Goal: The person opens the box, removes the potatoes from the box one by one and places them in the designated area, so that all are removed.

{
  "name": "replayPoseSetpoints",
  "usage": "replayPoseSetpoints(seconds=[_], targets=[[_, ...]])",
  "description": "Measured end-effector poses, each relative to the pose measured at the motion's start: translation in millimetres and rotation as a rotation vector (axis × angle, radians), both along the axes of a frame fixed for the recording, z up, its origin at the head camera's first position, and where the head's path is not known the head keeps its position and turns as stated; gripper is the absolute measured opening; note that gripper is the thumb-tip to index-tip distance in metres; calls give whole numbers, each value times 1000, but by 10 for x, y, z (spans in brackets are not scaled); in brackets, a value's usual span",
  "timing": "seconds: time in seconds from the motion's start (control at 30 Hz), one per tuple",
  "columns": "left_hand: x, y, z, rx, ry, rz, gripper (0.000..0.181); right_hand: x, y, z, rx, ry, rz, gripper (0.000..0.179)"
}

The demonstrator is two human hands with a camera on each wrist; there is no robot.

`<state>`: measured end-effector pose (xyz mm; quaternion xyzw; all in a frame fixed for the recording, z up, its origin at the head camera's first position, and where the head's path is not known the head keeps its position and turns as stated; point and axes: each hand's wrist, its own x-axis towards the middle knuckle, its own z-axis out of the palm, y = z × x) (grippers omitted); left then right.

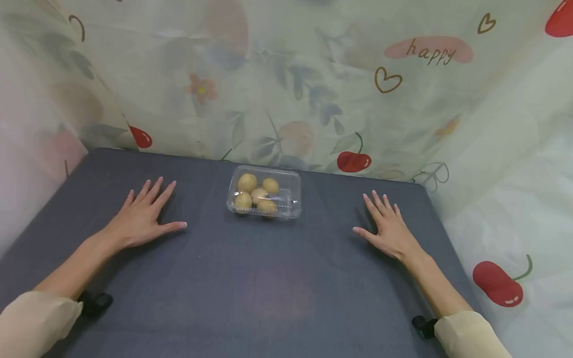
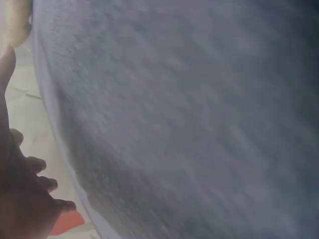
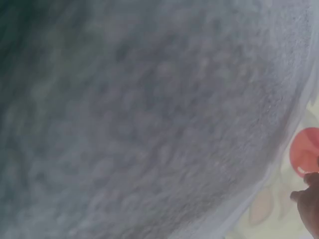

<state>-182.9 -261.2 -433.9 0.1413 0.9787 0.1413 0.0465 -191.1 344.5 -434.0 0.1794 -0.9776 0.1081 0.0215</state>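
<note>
A clear plastic box (image 1: 291,196) with several round, yellowish-tan things (image 1: 247,183) inside, potato-like in look, sits at the far middle of the dark grey table (image 1: 268,278). My left hand (image 1: 141,216) lies palm down to the left of the box, fingers straight and spread, thumb pointing toward it. On the other side, my right hand (image 1: 389,228) rests palm down with its fingers stretched out. Both hands are apart from the box and hold nothing. The left wrist view catches the left fingers (image 2: 37,164) at its edge; the right wrist view shows a few right fingertips (image 3: 310,179).
A pale curtain (image 1: 286,89) printed with cherries, leaves and hearts hangs behind the table's far edge and along both sides. Dark wrist-worn devices (image 1: 95,303) show by the cream sleeves (image 1: 38,318).
</note>
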Motion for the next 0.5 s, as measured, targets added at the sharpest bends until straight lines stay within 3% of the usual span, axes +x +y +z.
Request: replayPoseSetpoints(seconds=[0.5], targets=[[-132,215,64,182,-92,-15,114,-18,-186,70,-89,56,105,93]])
